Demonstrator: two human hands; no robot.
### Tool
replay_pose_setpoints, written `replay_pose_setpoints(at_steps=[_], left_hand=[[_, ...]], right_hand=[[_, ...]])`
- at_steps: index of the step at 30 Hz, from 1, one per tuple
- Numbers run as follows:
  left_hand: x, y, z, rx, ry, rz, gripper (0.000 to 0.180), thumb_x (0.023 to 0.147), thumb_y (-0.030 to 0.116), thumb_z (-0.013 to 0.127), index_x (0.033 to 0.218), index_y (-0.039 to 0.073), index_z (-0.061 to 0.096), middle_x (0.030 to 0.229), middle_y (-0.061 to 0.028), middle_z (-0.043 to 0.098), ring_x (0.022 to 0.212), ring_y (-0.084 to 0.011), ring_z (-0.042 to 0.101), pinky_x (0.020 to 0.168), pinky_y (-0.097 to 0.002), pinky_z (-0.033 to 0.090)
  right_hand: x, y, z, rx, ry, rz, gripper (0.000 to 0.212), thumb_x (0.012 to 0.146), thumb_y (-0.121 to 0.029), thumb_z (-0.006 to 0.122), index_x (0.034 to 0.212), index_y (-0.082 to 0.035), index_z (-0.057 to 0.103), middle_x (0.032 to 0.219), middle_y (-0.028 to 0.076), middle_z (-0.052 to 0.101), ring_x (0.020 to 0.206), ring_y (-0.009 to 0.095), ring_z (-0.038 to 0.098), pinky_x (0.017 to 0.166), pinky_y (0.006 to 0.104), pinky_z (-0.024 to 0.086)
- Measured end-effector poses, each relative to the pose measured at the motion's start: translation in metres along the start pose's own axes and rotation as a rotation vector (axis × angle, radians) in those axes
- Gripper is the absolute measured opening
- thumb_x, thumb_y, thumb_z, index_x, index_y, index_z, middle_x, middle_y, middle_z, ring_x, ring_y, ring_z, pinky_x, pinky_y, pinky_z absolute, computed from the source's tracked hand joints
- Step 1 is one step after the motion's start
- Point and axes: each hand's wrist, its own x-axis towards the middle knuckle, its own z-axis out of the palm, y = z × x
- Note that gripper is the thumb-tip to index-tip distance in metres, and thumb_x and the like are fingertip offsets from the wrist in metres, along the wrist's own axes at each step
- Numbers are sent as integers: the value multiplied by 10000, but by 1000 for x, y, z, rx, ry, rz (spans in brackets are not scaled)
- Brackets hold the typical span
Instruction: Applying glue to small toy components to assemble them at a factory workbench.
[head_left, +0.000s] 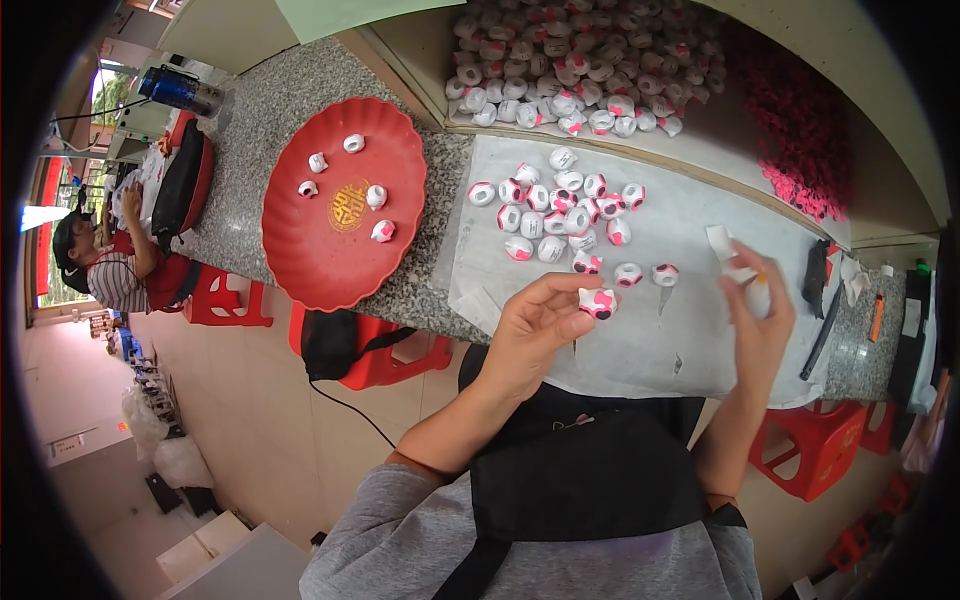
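In my left hand (pixel 540 325), thumb and fingers pinch a small white-and-pink plastic piece (pixel 598 302) with pointed, ear-like tips. My right hand (pixel 762 315) is raised over the right side of the paper-covered bench and smeared by motion. A white scrap (pixel 718 243) shows by its fingertips, and something pale lies against the fingers; whether it grips either is unclear. Beyond my left hand sits a loose group of white ring-like pieces (pixel 552 223) with pink and black marks. Two more, one a white-and-pink piece (pixel 665 274), lie nearer to me.
A red scalloped tray (pixel 290 262) at left carries several white pieces. Behind the bench, a bin holds a heap of white pieces (pixel 590 70), with small pink parts (pixel 800 150) beside it. Red stools (pixel 815 450) stand below. Another person (pixel 120 265) sits far left.
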Motion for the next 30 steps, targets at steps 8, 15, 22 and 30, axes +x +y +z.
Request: replay_pose_setpoints(at_steps=[8,15,22,30], left_hand=[[5,-8,9,-200,15,-60,299,714,87,559,989,15,468,882,-103,536,868,-207,496,830,-322,338],[6,-5,18,-84,26,-73,285,703,64,558,971,7,479,846,-46,537,763,-90,507,682,-207,390],[-1,-10,16,-97,11,-153,283,704,57,548,972,-1,480,839,-38,533,759,-73,496,656,-197,384],[4,19,-18,1065,58,402,284,643,5,574,922,17,520,917,-84,521,841,-178,485,714,-260,385]], right_hand=[[-3,13,-1,-179,29,70,119,644,11,554,760,2,530,689,110,508,625,233,504,578,248,382],[-20,-41,36,439,-219,-174,198,589,95,544,745,-21,583,688,81,531,638,154,519,541,230,402],[-31,-31,38,495,-255,-179,125,602,88,545,698,6,547,670,91,538,558,143,495,509,217,381],[-23,11,-10,94,-72,185,149,637,43,550,778,9,517,740,62,517,549,93,449,463,191,351]])
